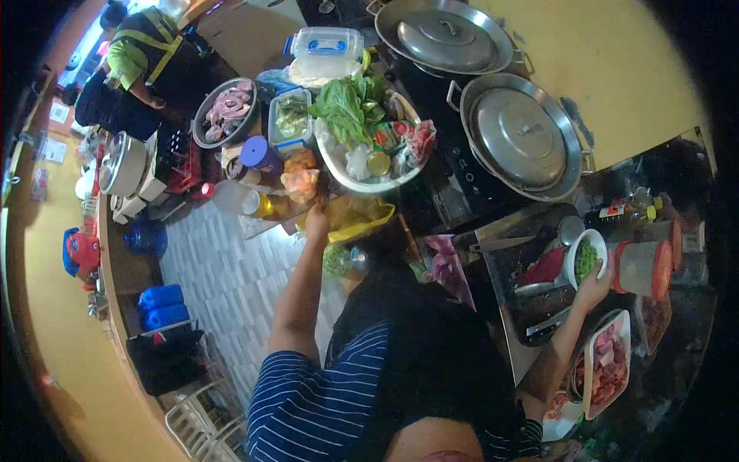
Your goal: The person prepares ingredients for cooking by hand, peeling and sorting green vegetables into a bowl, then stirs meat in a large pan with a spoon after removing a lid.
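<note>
At the right, my right hand [593, 284] grips the rim of a white bowl [571, 268] that holds chopped greens [586, 260]. The bowl is over a dark work surface, beside a red-rimmed container [642, 268]. My left hand [316, 219] reaches forward to the table edge, just below a clear plastic bag of orange food [301, 183]. A yellow plastic bag [361, 222] hangs right beside it. The fingertips are too small and dim to tell whether they hold anything. Ahead stands a white basin [361, 186] with leafy greens [349, 107], packets and a can.
Two wide metal pans [571, 173] [389, 34] with lids sit on a black stove [444, 173]. A knife [548, 328] and a tray of raw meat [603, 364] lie near my right arm. A bottle of yellow liquid [260, 206] is at left. People [138, 63] stand beyond.
</note>
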Action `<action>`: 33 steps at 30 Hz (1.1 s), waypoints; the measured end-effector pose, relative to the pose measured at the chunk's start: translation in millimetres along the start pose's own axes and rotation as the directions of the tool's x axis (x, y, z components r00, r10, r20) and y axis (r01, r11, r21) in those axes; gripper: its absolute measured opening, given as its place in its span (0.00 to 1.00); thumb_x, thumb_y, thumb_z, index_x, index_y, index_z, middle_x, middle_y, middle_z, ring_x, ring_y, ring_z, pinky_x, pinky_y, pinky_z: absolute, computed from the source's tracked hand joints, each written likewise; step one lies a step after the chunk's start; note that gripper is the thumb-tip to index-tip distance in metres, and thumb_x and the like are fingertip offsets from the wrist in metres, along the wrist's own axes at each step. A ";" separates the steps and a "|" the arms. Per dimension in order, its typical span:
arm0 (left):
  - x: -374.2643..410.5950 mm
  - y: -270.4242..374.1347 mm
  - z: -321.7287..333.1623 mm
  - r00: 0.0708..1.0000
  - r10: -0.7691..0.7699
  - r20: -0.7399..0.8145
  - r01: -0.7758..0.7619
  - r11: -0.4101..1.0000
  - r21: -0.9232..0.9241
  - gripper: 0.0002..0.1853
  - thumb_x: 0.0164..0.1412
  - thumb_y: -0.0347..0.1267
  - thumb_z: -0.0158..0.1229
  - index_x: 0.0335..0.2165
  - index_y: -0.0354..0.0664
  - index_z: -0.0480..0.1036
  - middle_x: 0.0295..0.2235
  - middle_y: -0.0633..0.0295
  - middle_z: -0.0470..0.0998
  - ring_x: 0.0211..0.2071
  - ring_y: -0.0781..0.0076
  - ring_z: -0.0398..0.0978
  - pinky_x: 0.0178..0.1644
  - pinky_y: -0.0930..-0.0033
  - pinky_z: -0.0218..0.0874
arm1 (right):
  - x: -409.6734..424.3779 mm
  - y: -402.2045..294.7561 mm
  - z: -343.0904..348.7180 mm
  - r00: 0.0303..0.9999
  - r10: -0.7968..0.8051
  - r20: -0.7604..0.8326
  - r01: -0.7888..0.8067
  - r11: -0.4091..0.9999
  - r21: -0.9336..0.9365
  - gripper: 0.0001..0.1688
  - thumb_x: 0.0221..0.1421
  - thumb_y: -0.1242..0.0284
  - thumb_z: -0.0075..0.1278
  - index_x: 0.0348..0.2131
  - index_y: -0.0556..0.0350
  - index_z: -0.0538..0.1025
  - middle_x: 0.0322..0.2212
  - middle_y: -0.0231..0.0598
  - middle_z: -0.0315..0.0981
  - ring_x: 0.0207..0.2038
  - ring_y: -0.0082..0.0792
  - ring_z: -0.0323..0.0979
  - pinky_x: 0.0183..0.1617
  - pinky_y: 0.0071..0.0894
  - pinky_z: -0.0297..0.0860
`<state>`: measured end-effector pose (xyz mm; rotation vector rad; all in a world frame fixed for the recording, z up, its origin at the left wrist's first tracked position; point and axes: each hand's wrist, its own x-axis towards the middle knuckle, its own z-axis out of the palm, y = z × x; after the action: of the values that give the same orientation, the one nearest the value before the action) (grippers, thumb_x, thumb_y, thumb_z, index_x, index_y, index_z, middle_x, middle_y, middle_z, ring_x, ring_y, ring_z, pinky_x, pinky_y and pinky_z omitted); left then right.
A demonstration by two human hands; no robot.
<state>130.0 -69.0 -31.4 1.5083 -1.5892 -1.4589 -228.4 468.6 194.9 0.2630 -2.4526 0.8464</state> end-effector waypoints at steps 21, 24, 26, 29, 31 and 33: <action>77.8 18.4 -8.7 0.741 0.496 0.452 -0.671 0.524 0.524 0.11 0.50 0.26 0.50 0.34 0.43 0.73 0.30 0.52 0.73 0.38 0.50 0.70 0.39 0.53 0.63 | -134.7 -47.4 -6.8 0.875 0.443 -0.194 -0.329 0.839 0.433 0.10 0.54 0.77 0.50 0.39 0.59 0.73 0.34 0.36 0.71 0.35 0.26 0.69 0.39 0.25 0.69; 87.3 10.5 -8.4 0.833 0.365 0.415 -0.501 0.817 0.286 0.08 0.49 0.28 0.54 0.31 0.41 0.74 0.29 0.54 0.78 0.31 0.59 0.75 0.38 0.62 0.64 | -145.5 -30.3 7.0 0.871 0.456 -0.181 -0.379 0.860 0.341 0.14 0.55 0.72 0.51 0.41 0.59 0.73 0.35 0.32 0.71 0.35 0.23 0.68 0.41 0.22 0.65; 87.5 2.4 -16.8 0.728 0.533 0.431 -0.662 0.710 0.240 0.09 0.48 0.31 0.56 0.31 0.39 0.74 0.28 0.54 0.77 0.30 0.58 0.74 0.38 0.61 0.64 | -137.9 -35.0 17.4 0.777 0.629 -0.034 -0.510 0.661 0.551 0.20 0.54 0.68 0.53 0.45 0.54 0.70 0.29 0.29 0.70 0.29 0.18 0.67 0.28 0.18 0.64; 76.2 18.0 -14.6 0.598 0.519 0.611 -0.800 0.434 0.415 0.09 0.49 0.33 0.57 0.30 0.39 0.73 0.26 0.54 0.77 0.28 0.57 0.74 0.36 0.60 0.64 | -114.8 -35.1 7.4 0.506 0.850 0.147 -0.676 0.284 0.680 0.21 0.53 0.59 0.53 0.41 0.48 0.67 0.25 0.29 0.68 0.20 0.20 0.65 0.17 0.18 0.59; 76.1 16.8 -17.0 0.597 0.396 0.698 -0.787 0.456 0.415 0.12 0.50 0.35 0.57 0.30 0.36 0.72 0.25 0.55 0.77 0.26 0.58 0.73 0.34 0.58 0.64 | -94.5 -24.2 8.6 0.437 0.872 0.219 -0.704 0.180 0.688 0.22 0.53 0.54 0.51 0.38 0.50 0.67 0.24 0.32 0.69 0.20 0.22 0.67 0.16 0.21 0.58; 42.4 37.5 -8.3 0.570 0.198 0.797 -0.723 0.581 0.373 0.16 0.51 0.37 0.57 0.32 0.33 0.73 0.24 0.56 0.77 0.25 0.60 0.74 0.31 0.58 0.64 | -85.9 15.7 2.8 0.360 0.872 0.332 -0.746 0.054 0.664 0.22 0.55 0.51 0.47 0.35 0.51 0.68 0.21 0.34 0.70 0.21 0.27 0.70 0.18 0.26 0.60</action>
<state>112.3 -118.0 -7.7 0.5774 -2.9841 -1.1619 -162.7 480.2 138.5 -1.0910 -1.7185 2.2654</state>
